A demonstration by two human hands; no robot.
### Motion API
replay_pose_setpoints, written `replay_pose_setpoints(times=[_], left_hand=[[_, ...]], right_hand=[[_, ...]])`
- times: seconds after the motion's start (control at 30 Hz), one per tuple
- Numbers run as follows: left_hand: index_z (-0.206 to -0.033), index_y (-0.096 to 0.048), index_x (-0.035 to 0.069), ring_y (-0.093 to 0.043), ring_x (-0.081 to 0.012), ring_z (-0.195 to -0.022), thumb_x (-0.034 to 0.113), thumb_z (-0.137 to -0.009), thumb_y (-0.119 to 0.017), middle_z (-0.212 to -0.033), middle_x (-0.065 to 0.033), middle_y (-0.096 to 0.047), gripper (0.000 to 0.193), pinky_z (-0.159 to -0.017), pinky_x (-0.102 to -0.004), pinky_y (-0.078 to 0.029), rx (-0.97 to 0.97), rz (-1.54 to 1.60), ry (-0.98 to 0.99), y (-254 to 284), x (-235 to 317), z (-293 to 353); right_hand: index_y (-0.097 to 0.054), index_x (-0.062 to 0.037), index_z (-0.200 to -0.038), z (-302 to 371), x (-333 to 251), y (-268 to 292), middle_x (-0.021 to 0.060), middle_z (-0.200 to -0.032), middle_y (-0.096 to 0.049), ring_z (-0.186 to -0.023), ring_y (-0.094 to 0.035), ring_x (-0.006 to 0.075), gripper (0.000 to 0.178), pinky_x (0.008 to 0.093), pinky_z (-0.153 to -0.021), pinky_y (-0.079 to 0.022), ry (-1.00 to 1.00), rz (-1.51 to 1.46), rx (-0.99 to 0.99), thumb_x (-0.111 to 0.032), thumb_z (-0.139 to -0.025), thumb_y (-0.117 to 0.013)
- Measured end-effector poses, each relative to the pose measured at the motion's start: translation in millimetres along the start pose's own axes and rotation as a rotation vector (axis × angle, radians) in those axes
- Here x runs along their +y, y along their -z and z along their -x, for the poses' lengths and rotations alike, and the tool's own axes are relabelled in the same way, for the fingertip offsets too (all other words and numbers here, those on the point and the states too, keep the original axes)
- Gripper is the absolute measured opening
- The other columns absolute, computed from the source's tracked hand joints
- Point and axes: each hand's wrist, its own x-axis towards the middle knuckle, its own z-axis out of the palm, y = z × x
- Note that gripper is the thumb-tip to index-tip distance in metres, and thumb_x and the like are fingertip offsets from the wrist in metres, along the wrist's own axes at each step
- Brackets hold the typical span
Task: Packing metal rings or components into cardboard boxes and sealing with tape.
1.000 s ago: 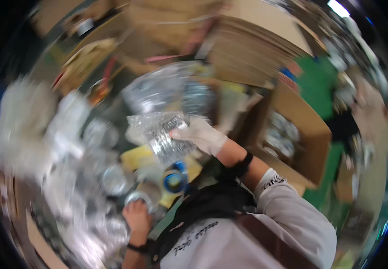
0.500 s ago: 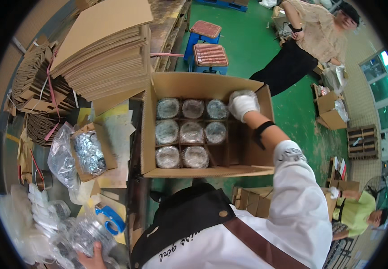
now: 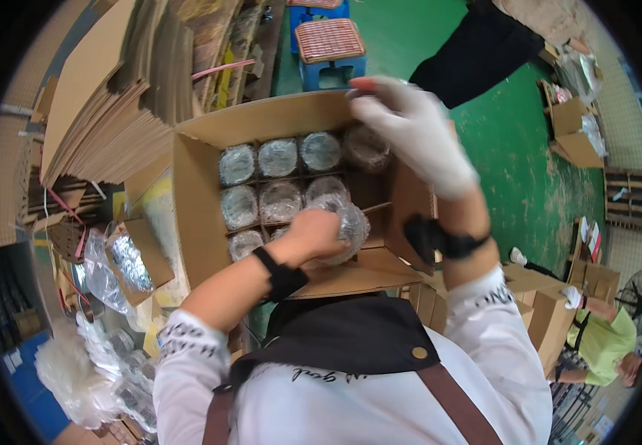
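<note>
A cardboard box point(image 3: 195, 222) with thin dividers stands before me, holding rows of bubble-wrapped, round jar-like items point(image 3: 278, 157). My left hand point(image 3: 312, 234) reaches in from the near side, closed on another bubble-wrapped jar point(image 3: 352, 231), which hangs tilted over the near row and partly covers the items beneath. Above the box's far right corner is my right hand point(image 3: 410, 130), in a white glove with a bare fingertip showing. It is slightly blurred, its thumb and finger look apart, and nothing shows in it. Just below it, a wrapped jar point(image 3: 367, 148) sits in the far right compartment.
Stacked flat cardboard point(image 3: 106, 96) rises at the far left. A small carton point(image 3: 139, 259) of wrapped items and loose bubble wrap point(image 3: 76, 371) lie to the left. A blue stool point(image 3: 328, 48) stands beyond the box. Two other people are partly visible at the right.
My right hand has let go of the jar in the far right compartment and lifted. My left hand has come from the lower left to over the box with a wrapped jar. The view has shifted.
</note>
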Motion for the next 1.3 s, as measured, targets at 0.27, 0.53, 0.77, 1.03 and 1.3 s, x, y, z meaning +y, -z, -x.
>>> replay_pose_setpoints(times=[0.27,0.53,0.77,1.03,1.3], left_hand=[[-0.102,-0.072,0.006,-0.060,-0.0244,-0.104,0.023,-0.077,-0.067,-0.110,-0.0132,-0.066,0.031,-0.076,-0.0369,-0.053,-0.060,-0.476,-0.081,-119.0,43.5,-66.1],[-0.108,-0.066,0.001,-0.059,-0.0296,-0.102,0.016,-0.086,-0.054,-0.107,-0.0166,-0.062,0.029,-0.084,-0.0370,-0.050,-0.222,-0.359,-0.272,-96.1,29.5,-52.4],[-0.127,-0.055,-0.001,-0.059,-0.0355,-0.104,0.018,-0.085,-0.054,-0.119,-0.0189,-0.060,0.046,-0.092,-0.0413,-0.046,-0.179,-0.342,-0.257,-126.2,-23.2,-57.4],[-0.115,-0.060,0.005,-0.065,-0.0320,-0.088,0.032,-0.095,-0.055,-0.097,-0.0164,-0.067,0.034,-0.077,-0.0421,-0.051,0.434,0.763,-0.414,17.4,-61.2,186.8],[-0.110,-0.058,0.007,-0.057,-0.0290,-0.096,0.018,-0.069,-0.080,-0.104,-0.0109,-0.058,0.048,-0.080,-0.0403,-0.047,1.285,0.202,1.693,-312.0,-147.5,524.3]], right_hand=[[-0.063,0.0017,-0.112,188.3,5.4,109.1,0.0106,-0.098,-0.069,-0.092,-0.065,0.0163,0.024,0.0281,-0.086,-0.048,-0.122,-0.062,0.479,-0.006,-0.089,-0.062],[-0.063,0.0030,-0.109,234.2,33.1,70.3,0.0100,-0.097,-0.069,-0.091,-0.064,0.0149,0.021,0.0279,-0.087,-0.049,-0.452,-0.245,0.547,0.000,-0.089,-0.058],[-0.062,0.0031,-0.112,201.7,8.4,48.7,0.0079,-0.100,-0.068,-0.092,-0.063,0.0126,0.025,0.0249,-0.083,-0.049,-0.475,-0.312,0.312,0.002,-0.087,-0.060],[-0.058,0.0065,-0.110,175.0,-6.1,-53.6,0.0117,-0.099,-0.067,-0.092,-0.064,0.0171,0.024,0.0288,-0.087,-0.049,-0.466,-0.165,-0.333,0.001,-0.087,-0.056],[-0.056,0.0048,-0.114,196.3,-49.3,-218.4,0.0095,-0.096,-0.066,-0.088,-0.063,0.0154,0.026,0.0288,-0.087,-0.049,-0.392,-0.125,-0.858,0.006,-0.089,-0.050]])
